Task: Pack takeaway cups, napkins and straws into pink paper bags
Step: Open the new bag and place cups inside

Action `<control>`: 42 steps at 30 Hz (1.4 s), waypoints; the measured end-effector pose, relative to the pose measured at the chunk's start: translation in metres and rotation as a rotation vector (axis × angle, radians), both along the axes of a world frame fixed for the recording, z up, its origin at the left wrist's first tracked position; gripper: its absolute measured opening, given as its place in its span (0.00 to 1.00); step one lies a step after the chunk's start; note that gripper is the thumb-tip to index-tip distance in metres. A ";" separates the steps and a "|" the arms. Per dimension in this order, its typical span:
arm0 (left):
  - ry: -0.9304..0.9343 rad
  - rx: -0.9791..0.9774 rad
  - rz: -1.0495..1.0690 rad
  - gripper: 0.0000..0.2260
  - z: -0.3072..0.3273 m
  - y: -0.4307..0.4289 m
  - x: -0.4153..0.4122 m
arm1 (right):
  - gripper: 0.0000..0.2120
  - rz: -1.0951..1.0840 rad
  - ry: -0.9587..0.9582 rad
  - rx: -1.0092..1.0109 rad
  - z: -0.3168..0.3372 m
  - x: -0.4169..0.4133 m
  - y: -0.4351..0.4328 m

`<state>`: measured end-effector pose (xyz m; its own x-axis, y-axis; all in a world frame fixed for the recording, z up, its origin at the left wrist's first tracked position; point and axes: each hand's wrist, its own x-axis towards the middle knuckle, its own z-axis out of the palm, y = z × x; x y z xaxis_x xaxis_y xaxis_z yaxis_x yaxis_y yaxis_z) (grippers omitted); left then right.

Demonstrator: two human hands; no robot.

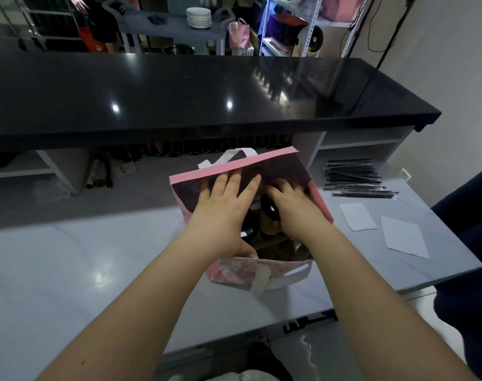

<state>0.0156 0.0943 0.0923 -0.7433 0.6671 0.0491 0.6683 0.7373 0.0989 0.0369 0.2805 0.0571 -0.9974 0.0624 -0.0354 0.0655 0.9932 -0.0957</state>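
A pink paper bag [235, 165] with white handles stands open on the grey table in front of me. My left hand [223, 204] lies flat with straight fingers against the inside of the bag's far wall, its thumb at the near rim. My right hand [292, 204] reaches into the bag and grips a brown takeaway cup with a black lid [270, 209], held tilted. A second black-lidded cup [248, 229] sits deeper in the bag, partly hidden under my left hand.
A pile of black wrapped straws [355, 180] lies at the table's far right. Two white napkins [358, 215] [404, 236] lie in front of the straws. A glossy black counter [179, 92] rises behind the table. Another pink bag [238, 34] stands far back.
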 end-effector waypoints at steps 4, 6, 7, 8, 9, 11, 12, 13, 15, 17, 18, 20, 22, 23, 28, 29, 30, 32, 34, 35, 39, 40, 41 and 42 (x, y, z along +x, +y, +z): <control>-0.002 -0.006 0.007 0.62 0.000 0.004 0.000 | 0.35 0.017 0.000 -0.004 -0.006 -0.001 0.002; 0.010 -0.013 0.008 0.62 0.000 0.005 0.000 | 0.36 0.037 -0.020 0.001 -0.008 -0.001 0.002; 0.015 -0.016 0.008 0.62 0.000 0.005 0.000 | 0.36 0.043 -0.030 -0.009 -0.009 -0.001 0.003; 0.017 -0.017 0.008 0.62 -0.001 0.005 0.000 | 0.36 0.050 -0.039 -0.022 -0.010 0.000 0.004; 0.017 -0.017 0.008 0.62 -0.001 0.005 0.000 | 0.36 0.059 -0.046 -0.032 -0.011 0.001 0.005; 0.014 -0.018 0.012 0.62 -0.002 0.004 -0.001 | 0.37 0.086 -0.067 -0.027 -0.014 0.003 0.008; 0.013 -0.020 0.015 0.63 -0.002 0.004 -0.001 | 0.37 0.100 -0.085 -0.014 -0.016 0.005 0.009; 0.010 -0.020 0.019 0.63 -0.002 0.004 -0.001 | 0.38 0.108 -0.113 0.005 -0.019 0.005 0.010; 0.005 -0.021 0.026 0.63 -0.002 0.004 -0.001 | 0.40 0.115 -0.199 0.056 -0.022 0.006 0.012; 0.015 -0.031 0.025 0.63 -0.001 0.005 0.001 | 0.43 0.122 -0.259 0.110 -0.023 0.006 0.013; 0.019 -0.036 0.024 0.63 -0.001 0.006 0.001 | 0.44 0.124 -0.274 0.130 -0.024 0.007 0.014; 0.015 -0.042 0.026 0.62 -0.002 0.006 0.003 | 0.47 0.125 -0.296 0.158 -0.026 0.008 0.014; 0.013 -0.048 0.033 0.62 -0.002 0.007 0.004 | 0.47 0.127 -0.317 0.162 -0.029 0.009 0.014; 0.015 -0.050 0.036 0.61 -0.002 0.007 0.004 | 0.46 0.126 -0.326 0.154 -0.031 0.009 0.015; 0.029 -0.049 0.051 0.60 -0.005 0.005 0.005 | 0.42 0.102 -0.353 0.124 -0.038 0.007 0.016; 0.031 -0.051 0.052 0.60 -0.005 0.005 0.005 | 0.42 0.097 -0.360 0.127 -0.039 0.007 0.015; 0.031 -0.052 0.052 0.59 -0.006 0.004 0.005 | 0.41 0.091 -0.367 0.129 -0.039 0.006 0.015; 0.030 -0.049 0.053 0.59 -0.007 0.004 0.005 | 0.41 0.080 -0.376 0.134 -0.040 0.005 0.013; 0.035 -0.044 0.055 0.59 -0.009 0.005 0.005 | 0.41 0.069 -0.381 0.133 -0.039 0.005 0.012; 0.038 -0.040 0.057 0.58 -0.010 0.005 0.005 | 0.41 0.064 -0.385 0.128 -0.039 0.006 0.011; 0.046 -0.011 0.061 0.58 -0.014 0.005 0.005 | 0.41 0.042 -0.420 0.090 -0.033 0.008 0.008; 0.048 -0.010 0.062 0.58 -0.014 0.004 0.004 | 0.41 0.028 -0.430 0.067 -0.030 0.008 0.007; 0.050 -0.013 0.066 0.59 -0.015 0.004 0.002 | 0.42 0.012 -0.440 0.041 -0.026 0.008 0.006; 0.053 -0.021 0.071 0.59 -0.015 0.003 -0.001 | 0.42 -0.006 -0.448 0.011 -0.023 0.009 0.005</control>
<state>0.0147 0.0972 0.0770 -0.7855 0.6141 0.0762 0.6181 0.7846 0.0491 0.0456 0.2855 0.0341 -0.8833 0.0708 -0.4634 0.1040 0.9935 -0.0464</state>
